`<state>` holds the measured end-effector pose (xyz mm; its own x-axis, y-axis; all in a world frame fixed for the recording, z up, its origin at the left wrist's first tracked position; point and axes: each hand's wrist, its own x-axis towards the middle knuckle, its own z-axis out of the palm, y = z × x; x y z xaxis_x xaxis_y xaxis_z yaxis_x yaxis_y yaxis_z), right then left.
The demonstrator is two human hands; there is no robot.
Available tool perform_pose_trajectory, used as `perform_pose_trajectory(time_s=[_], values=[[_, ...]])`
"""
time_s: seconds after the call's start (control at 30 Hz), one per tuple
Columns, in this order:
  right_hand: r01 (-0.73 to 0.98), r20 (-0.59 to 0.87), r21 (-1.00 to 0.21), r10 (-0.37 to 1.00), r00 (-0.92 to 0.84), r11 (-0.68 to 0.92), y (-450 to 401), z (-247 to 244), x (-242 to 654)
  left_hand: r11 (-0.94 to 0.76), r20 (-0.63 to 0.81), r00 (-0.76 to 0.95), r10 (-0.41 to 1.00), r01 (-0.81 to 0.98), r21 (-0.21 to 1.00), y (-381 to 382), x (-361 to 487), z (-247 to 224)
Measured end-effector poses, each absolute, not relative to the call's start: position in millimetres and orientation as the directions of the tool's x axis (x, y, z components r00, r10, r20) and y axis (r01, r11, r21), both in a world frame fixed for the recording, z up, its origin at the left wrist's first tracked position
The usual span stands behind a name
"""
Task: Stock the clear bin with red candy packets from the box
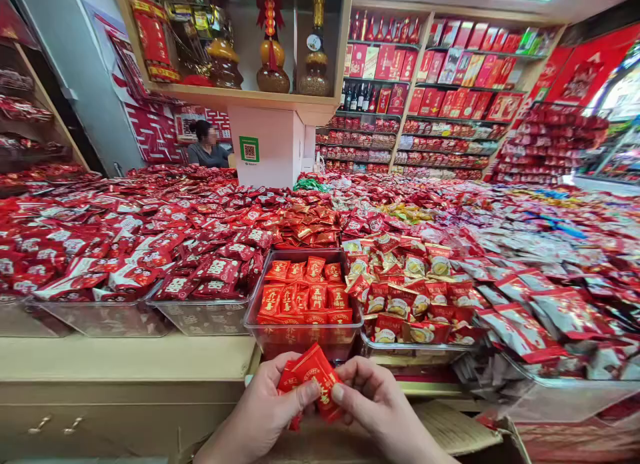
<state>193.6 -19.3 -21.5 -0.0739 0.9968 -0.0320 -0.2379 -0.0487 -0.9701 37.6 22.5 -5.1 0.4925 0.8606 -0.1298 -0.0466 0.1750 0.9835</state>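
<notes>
Red candy packets (316,377) with gold lettering are held between my two hands, low in the middle of the head view. My left hand (277,407) is closed around them from the left, its thumb pressed on the front one. From the right, my right hand (375,404) pinches the front packet's edge between thumb and fingers. Other packets show behind it, partly hidden by my left fingers. Just beyond my hands stands a clear plastic bin (305,331) with similar red packets (317,296) arranged upright in rows.
Bins of wrapped sweets (220,271) and round-window packets (400,304) flank it. An open cardboard box (455,427) lies below my right hand. A cabinet with drawers (60,421) is at lower left. Behind are a white pillar (270,144), shelves (440,84) and a seated person (207,147).
</notes>
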Motion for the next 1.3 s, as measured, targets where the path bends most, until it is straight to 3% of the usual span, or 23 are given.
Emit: perform_pose_trajectory(time_s=[0.1,0.17,0.23,0.3,0.37,0.43,0.5,0.6,0.73,0.83,1.0,1.13,1.3], values=[[-0.112,0.061,-0.992,0.998,-0.023,0.058,-23,-22,197,0.164,-0.14,0.45,0.882,-0.014,0.986,21,39,-7],[0.127,0.199,-0.973,0.98,0.024,0.194,-25,-21,202,0.204,-0.182,0.414,0.892,-0.011,0.979,19,41,-8],[0.404,0.424,-0.831,0.906,0.015,0.382,-24,-20,204,0.24,-0.201,0.43,0.88,-0.036,0.97,19,42,-9],[0.59,0.635,-0.599,0.77,-0.062,0.541,-23,-22,203,0.224,-0.16,0.472,0.867,-0.082,0.971,18,42,-10],[0.688,0.75,-0.401,0.648,-0.132,0.605,-20,-27,198,0.2,-0.115,0.477,0.871,-0.131,0.971,17,41,-11],[0.717,0.773,-0.32,0.609,-0.18,0.619,-18,-34,193,0.205,-0.114,0.43,0.896,-0.171,0.964,17,40,-12],[0.664,0.736,-0.382,0.646,-0.203,0.642,-17,-40,189,0.219,-0.14,0.359,0.923,-0.189,0.957,18,39,-12],[0.539,0.643,-0.587,0.753,-0.143,0.604,-19,-40,190,0.252,-0.179,0.318,0.931,-0.208,0.945,17,40,-9],[0.428,0.376,-0.83,0.926,-0.046,0.358,-23,-25,194,0.251,-0.175,0.346,0.922,-0.189,0.949,15,42,-4],[0.178,0.11,-0.976,0.99,-0.092,0.125,-21,-21,195,0.226,-0.16,0.368,0.916,-0.143,0.964,15,41,-6],[-0.132,0.014,-0.991,0.992,-0.125,-0.002,-17,-29,196,0.273,-0.127,0.48,0.868,-0.247,0.93,15,39,-14],[-0.168,-0.055,-0.982,0.977,-0.205,-0.09,-18,-24,200,0.268,-0.135,0.499,0.856,-0.204,0.942,12,38,-14],[-0.217,-0.104,-0.967,0.985,-0.135,-0.132,-19,-17,199,0.226,-0.098,0.558,0.824,-0.166,0.96,12,37,-7]])
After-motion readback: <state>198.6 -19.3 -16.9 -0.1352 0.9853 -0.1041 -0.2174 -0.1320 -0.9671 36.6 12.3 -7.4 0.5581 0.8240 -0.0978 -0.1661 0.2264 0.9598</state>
